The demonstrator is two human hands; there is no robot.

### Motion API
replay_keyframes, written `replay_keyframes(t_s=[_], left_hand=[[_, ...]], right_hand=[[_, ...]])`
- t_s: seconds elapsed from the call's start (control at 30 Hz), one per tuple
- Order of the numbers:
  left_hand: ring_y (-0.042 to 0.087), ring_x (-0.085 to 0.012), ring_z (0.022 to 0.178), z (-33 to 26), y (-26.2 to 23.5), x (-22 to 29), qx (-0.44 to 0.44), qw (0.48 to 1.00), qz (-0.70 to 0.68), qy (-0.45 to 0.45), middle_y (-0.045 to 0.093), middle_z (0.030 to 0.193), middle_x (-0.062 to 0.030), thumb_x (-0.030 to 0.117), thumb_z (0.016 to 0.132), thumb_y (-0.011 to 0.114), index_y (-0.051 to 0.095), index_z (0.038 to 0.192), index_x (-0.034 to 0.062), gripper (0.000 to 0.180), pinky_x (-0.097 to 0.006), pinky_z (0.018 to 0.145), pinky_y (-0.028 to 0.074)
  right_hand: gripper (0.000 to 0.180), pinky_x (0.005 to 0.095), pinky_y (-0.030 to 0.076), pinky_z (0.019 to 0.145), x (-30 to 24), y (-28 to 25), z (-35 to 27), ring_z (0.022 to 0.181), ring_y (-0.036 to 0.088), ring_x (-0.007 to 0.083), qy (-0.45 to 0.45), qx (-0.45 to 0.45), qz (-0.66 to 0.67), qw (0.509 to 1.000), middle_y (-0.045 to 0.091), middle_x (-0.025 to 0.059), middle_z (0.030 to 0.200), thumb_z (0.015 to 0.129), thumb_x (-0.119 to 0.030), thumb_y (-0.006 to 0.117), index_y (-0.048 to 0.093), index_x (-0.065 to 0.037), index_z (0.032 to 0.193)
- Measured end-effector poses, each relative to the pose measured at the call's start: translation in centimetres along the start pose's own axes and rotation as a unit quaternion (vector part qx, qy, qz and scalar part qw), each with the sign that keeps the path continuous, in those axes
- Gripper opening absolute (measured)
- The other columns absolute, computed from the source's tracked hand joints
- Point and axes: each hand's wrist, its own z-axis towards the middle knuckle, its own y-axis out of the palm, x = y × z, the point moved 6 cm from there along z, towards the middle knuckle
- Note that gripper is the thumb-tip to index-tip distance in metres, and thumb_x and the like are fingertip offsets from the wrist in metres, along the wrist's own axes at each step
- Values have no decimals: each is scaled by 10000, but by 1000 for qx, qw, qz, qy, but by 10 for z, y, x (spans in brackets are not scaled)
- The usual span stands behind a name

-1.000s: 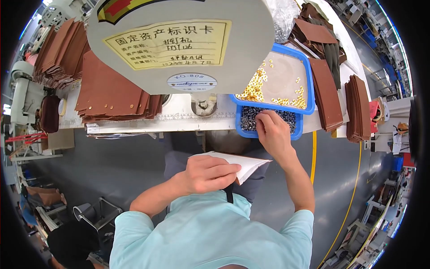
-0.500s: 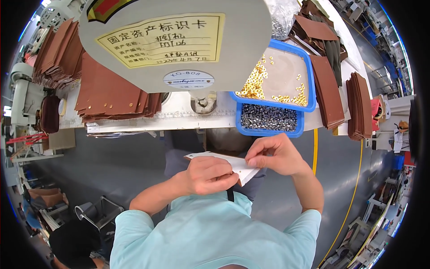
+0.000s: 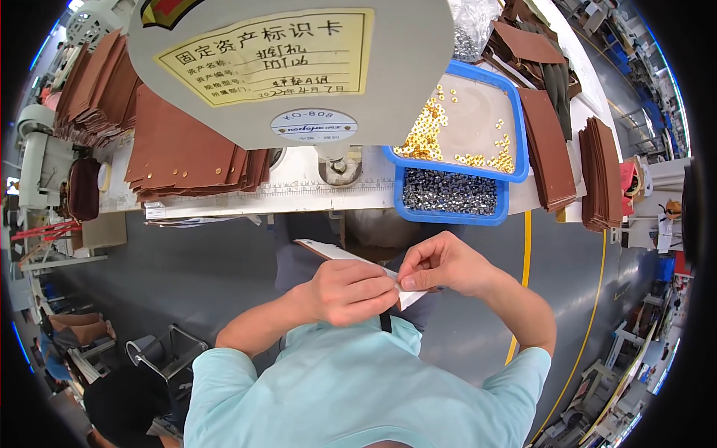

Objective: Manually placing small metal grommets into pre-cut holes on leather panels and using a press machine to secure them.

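Over my lap I hold a flat panel [image 3: 320, 248], white on its upper face with a brown edge. It slants from upper left to lower right. My left hand [image 3: 351, 291] is closed round its middle, thumb and fingers curled together. My right hand [image 3: 452, 267] pinches at the panel's right part, thumb and forefinger close to the left fingertips. Whether a small piece sits in that pinch is hidden. In front stands a grey machine head [image 3: 418, 82] with a yellow label. Under it a round metal base [image 3: 340, 166] sits at the table edge.
A blue tray of gold rings [image 3: 478, 97] overlaps a blue tray of dark metal pieces [image 3: 448, 196] at the table's front edge. Brown panel stacks lie left [image 3: 179, 149] and right [image 3: 549, 149]. A metal-framed stool [image 3: 168, 355] stands behind on the left, near another person [image 3: 123, 403].
My right hand has moved left and slightly down along the panel, closer to my left hand. The panel's left end has tilted up and shifted left. My left hand has hardly moved.
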Motion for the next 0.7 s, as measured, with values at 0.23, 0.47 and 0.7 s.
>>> replay_keyframes(t_s=[0.23, 0.47, 0.7], left_hand=[[687, -194, 693, -7, 1, -11, 17, 994, -57, -88, 686, 822, -49, -2, 649, 795, 692, 841, 36, 221, -284, 557, 552], [678, -186, 670, -4, -1, -19, 0, 973, -93, -209, 709, 849, -20, 30, 643, 837, 722, 879, 83, 268, -304, 542, 546], [688, -179, 705, -6, 2, -17, -31, 954, -114, -276, 711, 868, -18, 24, 694, 831, 742, 907, 105, 244, -307, 558, 556]], right_hand=[[116, 312, 540, 660, -35, 27, -31, 764, 674, 193, -263, 161, -304, 901, 702, 86, 894, 903, -91, 744, 759, 3, 971], [267, 364, 557, 676, -41, 32, -41, 795, 692, 264, -407, 204, -409, 791, 715, 109, 942, 781, -189, 869, 777, -30, 976], [337, 345, 551, 704, -33, 21, -29, 830, 719, 255, -382, 167, -403, 815, 753, 72, 902, 671, -185, 929, 775, -39, 933]])
